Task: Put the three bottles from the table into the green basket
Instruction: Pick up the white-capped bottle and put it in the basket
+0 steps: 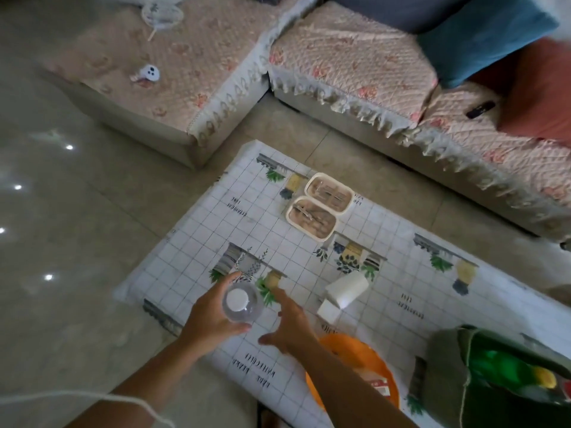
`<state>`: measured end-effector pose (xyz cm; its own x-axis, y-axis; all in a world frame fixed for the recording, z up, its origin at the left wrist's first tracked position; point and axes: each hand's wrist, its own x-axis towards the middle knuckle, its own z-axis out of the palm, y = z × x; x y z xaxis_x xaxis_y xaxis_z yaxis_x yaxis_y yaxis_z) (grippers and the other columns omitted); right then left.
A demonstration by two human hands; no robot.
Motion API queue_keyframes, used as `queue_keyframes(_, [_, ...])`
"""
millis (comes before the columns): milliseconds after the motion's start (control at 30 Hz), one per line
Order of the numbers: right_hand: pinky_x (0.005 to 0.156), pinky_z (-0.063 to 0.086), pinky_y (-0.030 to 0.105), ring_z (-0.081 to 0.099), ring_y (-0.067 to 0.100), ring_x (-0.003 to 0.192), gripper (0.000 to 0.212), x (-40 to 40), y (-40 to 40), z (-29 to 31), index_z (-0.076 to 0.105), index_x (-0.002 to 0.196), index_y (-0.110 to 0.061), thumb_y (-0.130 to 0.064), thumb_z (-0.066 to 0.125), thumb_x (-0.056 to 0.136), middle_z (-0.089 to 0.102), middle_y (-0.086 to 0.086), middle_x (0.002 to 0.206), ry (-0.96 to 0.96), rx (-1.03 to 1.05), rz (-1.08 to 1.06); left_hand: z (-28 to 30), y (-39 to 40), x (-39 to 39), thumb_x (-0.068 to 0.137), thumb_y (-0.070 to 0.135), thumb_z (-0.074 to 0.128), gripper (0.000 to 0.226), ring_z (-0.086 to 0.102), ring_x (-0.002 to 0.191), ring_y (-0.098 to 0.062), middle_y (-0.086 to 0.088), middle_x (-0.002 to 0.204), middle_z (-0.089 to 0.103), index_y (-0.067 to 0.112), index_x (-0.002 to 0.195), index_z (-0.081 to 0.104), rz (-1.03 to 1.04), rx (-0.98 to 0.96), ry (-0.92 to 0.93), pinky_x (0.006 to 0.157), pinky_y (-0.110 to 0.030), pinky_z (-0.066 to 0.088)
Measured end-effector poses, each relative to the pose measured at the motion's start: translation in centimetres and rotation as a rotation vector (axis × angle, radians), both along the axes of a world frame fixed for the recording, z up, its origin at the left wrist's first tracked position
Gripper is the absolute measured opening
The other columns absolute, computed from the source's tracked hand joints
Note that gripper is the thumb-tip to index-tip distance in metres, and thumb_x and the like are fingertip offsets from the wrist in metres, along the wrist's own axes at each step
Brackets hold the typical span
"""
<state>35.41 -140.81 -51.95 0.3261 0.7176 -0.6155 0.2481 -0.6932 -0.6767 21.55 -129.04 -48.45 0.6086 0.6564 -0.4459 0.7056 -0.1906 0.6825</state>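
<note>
A clear plastic bottle [242, 305] with a white cap stands upright near the table's left edge, seen from above. My left hand [213, 313] wraps around its body. My right hand [289, 324] hovers just right of the bottle, fingers spread, holding nothing. The green basket [448, 366] sits at the lower right of the table. Inside it lies a green bottle [500, 370] with a yellow cap, and below it something clear that I cannot make out.
An orange plate [364, 353] lies under my right forearm. A white cylinder [347, 288] and a white block [329, 310] rest mid-table. Two cream trays [321, 205] sit at the far side. Sofa cushions [355, 57] border the table.
</note>
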Motion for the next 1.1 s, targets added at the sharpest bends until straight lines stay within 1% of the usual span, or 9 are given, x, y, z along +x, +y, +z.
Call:
queue_keyframes(67, [0.111, 0.035, 0.047, 0.043, 0.024, 0.132, 0.105, -0.9, 1.3, -1.7, 0.025, 0.147, -0.033, -0.023, 0.089, 0.065, 0.043, -0.001, 0.149, -0.002, 0.001, 0.046, -1.3, 0.5, 0.4, 0.048, 0.031, 0.091, 0.1, 0.055, 0.113, -0.011, 0.014, 0.12, 0.059, 0.043, 0.131, 0.037, -0.007, -0.009, -0.014, 0.1, -0.042, 0.048])
queue_keyframes(133, [0.112, 0.032, 0.046, 0.043, 0.022, 0.131, 0.099, -1.4, 2.5, -3.1, 0.031, 0.145, -0.03, -0.021, 0.089, 0.065, 0.048, -0.002, 0.145, -0.017, 0.022, 0.054, -2.4, 0.8, 0.5, 0.047, 0.024, 0.092, 0.099, 0.054, 0.113, -0.011, 0.018, 0.117, 0.057, 0.037, 0.131, 0.042, 0.011, -0.027, -0.012, 0.097, -0.04, 0.05])
queue_keyframes(233, [0.099, 0.043, 0.034, 0.055, 0.02, 0.118, 0.08, -1.6, 4.1, -4.5, 0.042, 0.137, -0.026, -0.02, 0.085, 0.07, 0.059, -0.001, 0.13, -0.071, 0.041, 0.05, -3.5, 1.1, 0.6, 0.045, 0.017, 0.092, 0.093, 0.057, 0.109, -0.006, 0.019, 0.113, 0.06, 0.039, 0.124, 0.048, 0.001, -0.037, -0.035, 0.092, -0.035, 0.054])
queue_keyframes(333, [0.088, 0.05, 0.034, 0.061, 0.02, 0.106, 0.065, -1.4, 4.6, -5.4, 0.047, 0.126, -0.031, -0.021, 0.083, 0.073, 0.065, -0.003, 0.117, -0.121, 0.036, 0.041, -3.9, 1.1, 0.6, 0.046, 0.018, 0.092, 0.087, 0.059, 0.101, -0.002, 0.021, 0.105, 0.062, 0.039, 0.12, 0.051, 0.013, -0.013, -0.03, 0.086, -0.033, 0.057])
queue_keyframes(500, [0.08, 0.042, 0.023, 0.059, 0.012, 0.102, 0.072, -1.4, 2.9, -5.2, 0.048, 0.126, -0.033, -0.027, 0.087, 0.067, 0.065, -0.007, 0.116, -0.142, 0.101, 0.031, -2.5, 0.2, 0.7, 0.045, 0.022, 0.092, 0.085, 0.063, 0.095, -0.005, 0.019, 0.098, 0.064, 0.038, 0.119, 0.051, -0.013, 0.028, -0.01, 0.074, -0.03, 0.06])
queue_keyframes(633, [0.09, 0.05, 0.026, 0.058, 0.005, 0.105, 0.076, -0.9, 0.0, -2.6, 0.047, 0.129, -0.034, -0.029, 0.088, 0.065, 0.066, -0.009, 0.117, -0.135, 0.167, -0.006, 1.3, -1.4, 1.9, 0.043, 0.028, 0.092, 0.085, 0.06, 0.09, -0.001, 0.028, 0.093, 0.057, 0.051, 0.108, 0.044, -0.154, 0.125, -0.018, 0.075, -0.023, 0.057])
queue_keyframes(833, [0.088, 0.054, 0.029, 0.061, 0.004, 0.101, 0.069, 2.4, -6.8, 3.8, 0.046, 0.12, -0.038, -0.04, 0.086, 0.064, 0.065, -0.011, 0.111, -0.245, 0.329, -0.102, 7.7, -5.6, 5.9, 0.037, 0.053, 0.087, 0.094, 0.061, 0.077, 0.003, 0.023, 0.094, 0.06, 0.036, 0.118, 0.043, -0.309, 0.226, -0.016, 0.06, -0.002, 0.045])
queue_keyframes(1000, [0.078, 0.052, 0.023, 0.062, 0.001, 0.096, 0.071, 6.7, -14.2, 9.3, 0.055, 0.121, -0.033, -0.045, 0.085, 0.058, 0.068, -0.015, 0.109, -0.294, 0.384, -0.257, 13.8, -11.4, 11.0, 0.035, 0.06, 0.082, 0.087, 0.063, 0.079, 0.001, 0.02, 0.095, 0.067, 0.04, 0.112, 0.047, -0.447, 0.274, -0.157, 0.067, -0.014, 0.053])
queue_keyframes(1100, [0.08, 0.047, 0.01, 0.059, -0.009, 0.096, 0.069, 8.2, -17.7, 11.2, 0.055, 0.12, -0.034, -0.049, 0.084, 0.06, 0.064, -0.024, 0.107, -0.329, 0.402, -0.299, 15.1, -14.3, 13.1, 0.035, 0.06, 0.082, 0.087, 0.064, 0.08, 0.002, 0.02, 0.094, 0.069, 0.04, 0.113, 0.05, -0.46, 0.287, -0.204, 0.068, -0.015, 0.052])
